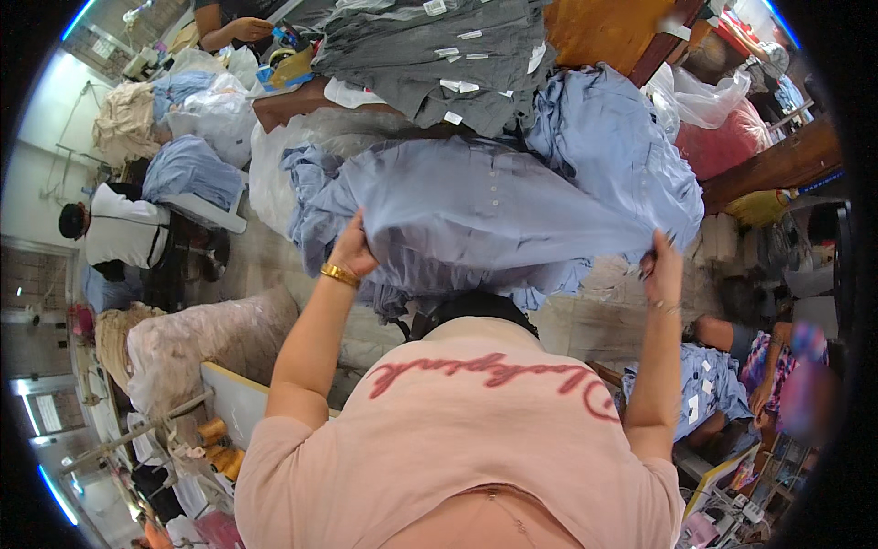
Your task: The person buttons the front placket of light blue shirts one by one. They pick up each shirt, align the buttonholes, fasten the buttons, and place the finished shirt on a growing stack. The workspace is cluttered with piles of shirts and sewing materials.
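Beyond one blue shirt [457,206] pinched by left hand [355,251] and right hand [662,263], one grey garment pile [389,55] covered part of the desk [285,103]

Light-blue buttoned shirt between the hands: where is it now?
Head view, upper centre: the light-blue shirt is spread between the left hand and the right hand, just below the dark grey garments in the picture.

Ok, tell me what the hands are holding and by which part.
A blue buttoned garment: the left hand grips its left edge, the right hand its right end. Exactly which parts these are cannot be told.
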Available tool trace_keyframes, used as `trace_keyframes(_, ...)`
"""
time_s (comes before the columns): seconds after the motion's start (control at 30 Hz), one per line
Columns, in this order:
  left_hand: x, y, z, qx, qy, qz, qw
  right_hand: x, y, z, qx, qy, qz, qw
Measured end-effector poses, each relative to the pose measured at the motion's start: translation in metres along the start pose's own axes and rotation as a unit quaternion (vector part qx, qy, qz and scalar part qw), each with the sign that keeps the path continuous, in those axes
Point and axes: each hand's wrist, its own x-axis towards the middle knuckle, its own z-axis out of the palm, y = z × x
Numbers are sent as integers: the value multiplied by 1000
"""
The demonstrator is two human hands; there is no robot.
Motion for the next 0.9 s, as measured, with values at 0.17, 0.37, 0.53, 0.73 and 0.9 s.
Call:
trace_keyframes(0.17,13,22,25,193,-33,75,978,22,-154,52,52,-39,-131,989)
trace_keyframes(0.37,-62,177,106,107,-227,394,884,-27,-280,102,95,-19,-359,928)
trace_keyframes(0.53,-118,222,142,143,-121,526,829,9,-282,75,17,18,-359,933)
trace_keyframes(0.73,-141,222,140,224,-117,557,791,-47,-278,87,-3,117,-428,896)
trace_keyframes(0.9,-146,218,128,419,-114,593,678,-41,-289,57,-71,110,-427,895)
